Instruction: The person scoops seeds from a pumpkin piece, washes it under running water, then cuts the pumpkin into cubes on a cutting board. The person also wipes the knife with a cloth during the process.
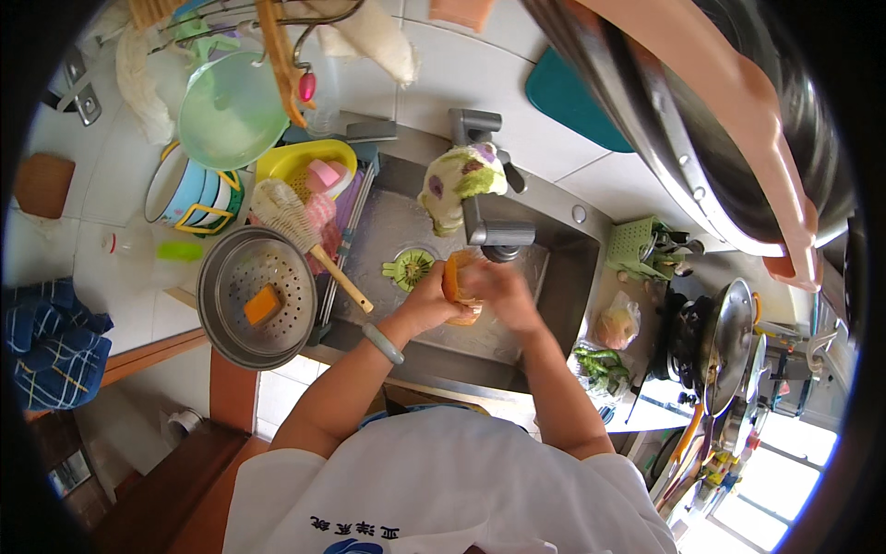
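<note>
Over the stainless steel sink (443, 339), my left hand (430, 298) grips an orange rounded piece (459, 289), perhaps pumpkin. My right hand (504, 294), blurred, is at the piece's right side; whether it holds anything cannot be told. The grey faucet (509, 234) hangs just above my right hand, with a green, white and purple cloth (464, 181) draped over it. A green drain strainer (410, 269) lies on the sink floor left of the piece. My left wrist bears a pale bangle.
Left of the sink, a perforated metal steamer (211, 305) holds an orange block (263, 305). A wooden-handled brush (339, 277) reaches over the sink's left edge. To the right are bagged green peppers (601, 367), a bagged item (618, 322) and a green basket (631, 246). Large metal cookware (682, 138) hangs upper right.
</note>
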`<control>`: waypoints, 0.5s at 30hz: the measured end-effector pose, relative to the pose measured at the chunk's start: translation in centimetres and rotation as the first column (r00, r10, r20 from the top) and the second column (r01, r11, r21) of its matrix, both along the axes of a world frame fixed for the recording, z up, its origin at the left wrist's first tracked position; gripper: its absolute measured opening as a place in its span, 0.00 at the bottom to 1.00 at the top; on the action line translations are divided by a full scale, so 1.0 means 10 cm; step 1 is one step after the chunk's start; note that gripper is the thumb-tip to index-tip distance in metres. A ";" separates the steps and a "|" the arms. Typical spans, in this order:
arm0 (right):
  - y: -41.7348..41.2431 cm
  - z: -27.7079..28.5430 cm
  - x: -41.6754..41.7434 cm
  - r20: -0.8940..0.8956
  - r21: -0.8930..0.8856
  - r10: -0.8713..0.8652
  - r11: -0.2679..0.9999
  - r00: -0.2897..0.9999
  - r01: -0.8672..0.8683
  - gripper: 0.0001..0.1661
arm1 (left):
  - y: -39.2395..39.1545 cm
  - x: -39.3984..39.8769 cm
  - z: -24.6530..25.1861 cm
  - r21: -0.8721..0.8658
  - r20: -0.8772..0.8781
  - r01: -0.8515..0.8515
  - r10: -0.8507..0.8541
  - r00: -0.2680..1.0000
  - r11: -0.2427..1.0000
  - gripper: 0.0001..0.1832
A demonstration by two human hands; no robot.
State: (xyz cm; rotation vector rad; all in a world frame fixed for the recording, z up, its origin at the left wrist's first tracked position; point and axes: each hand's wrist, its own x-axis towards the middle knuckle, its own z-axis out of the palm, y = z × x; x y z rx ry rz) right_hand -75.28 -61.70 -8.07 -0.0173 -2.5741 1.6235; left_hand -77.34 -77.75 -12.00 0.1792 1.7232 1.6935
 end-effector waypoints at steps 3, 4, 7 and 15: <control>-0.18 0.00 -0.07 0.067 -0.048 0.027 0.999 0.997 -0.023 0.10 | 0.02 -0.03 0.11 0.147 0.216 -0.118 0.084 0.973 0.982 0.39; -0.18 -0.01 -0.14 0.158 -0.207 -0.004 0.978 0.987 0.037 0.11 | 0.02 -0.03 0.17 0.158 0.203 -0.115 0.082 0.976 0.981 0.39; -0.02 -0.02 -0.37 0.288 -0.021 -0.064 0.997 0.955 0.073 0.13 | 0.01 -0.01 0.22 0.249 0.322 -0.149 0.063 0.945 0.957 0.39; -0.03 0.03 -0.06 0.505 -0.320 0.007 0.930 0.863 0.180 0.18 | 0.09 0.08 -0.12 0.080 0.096 -0.241 0.233 0.968 0.967 0.37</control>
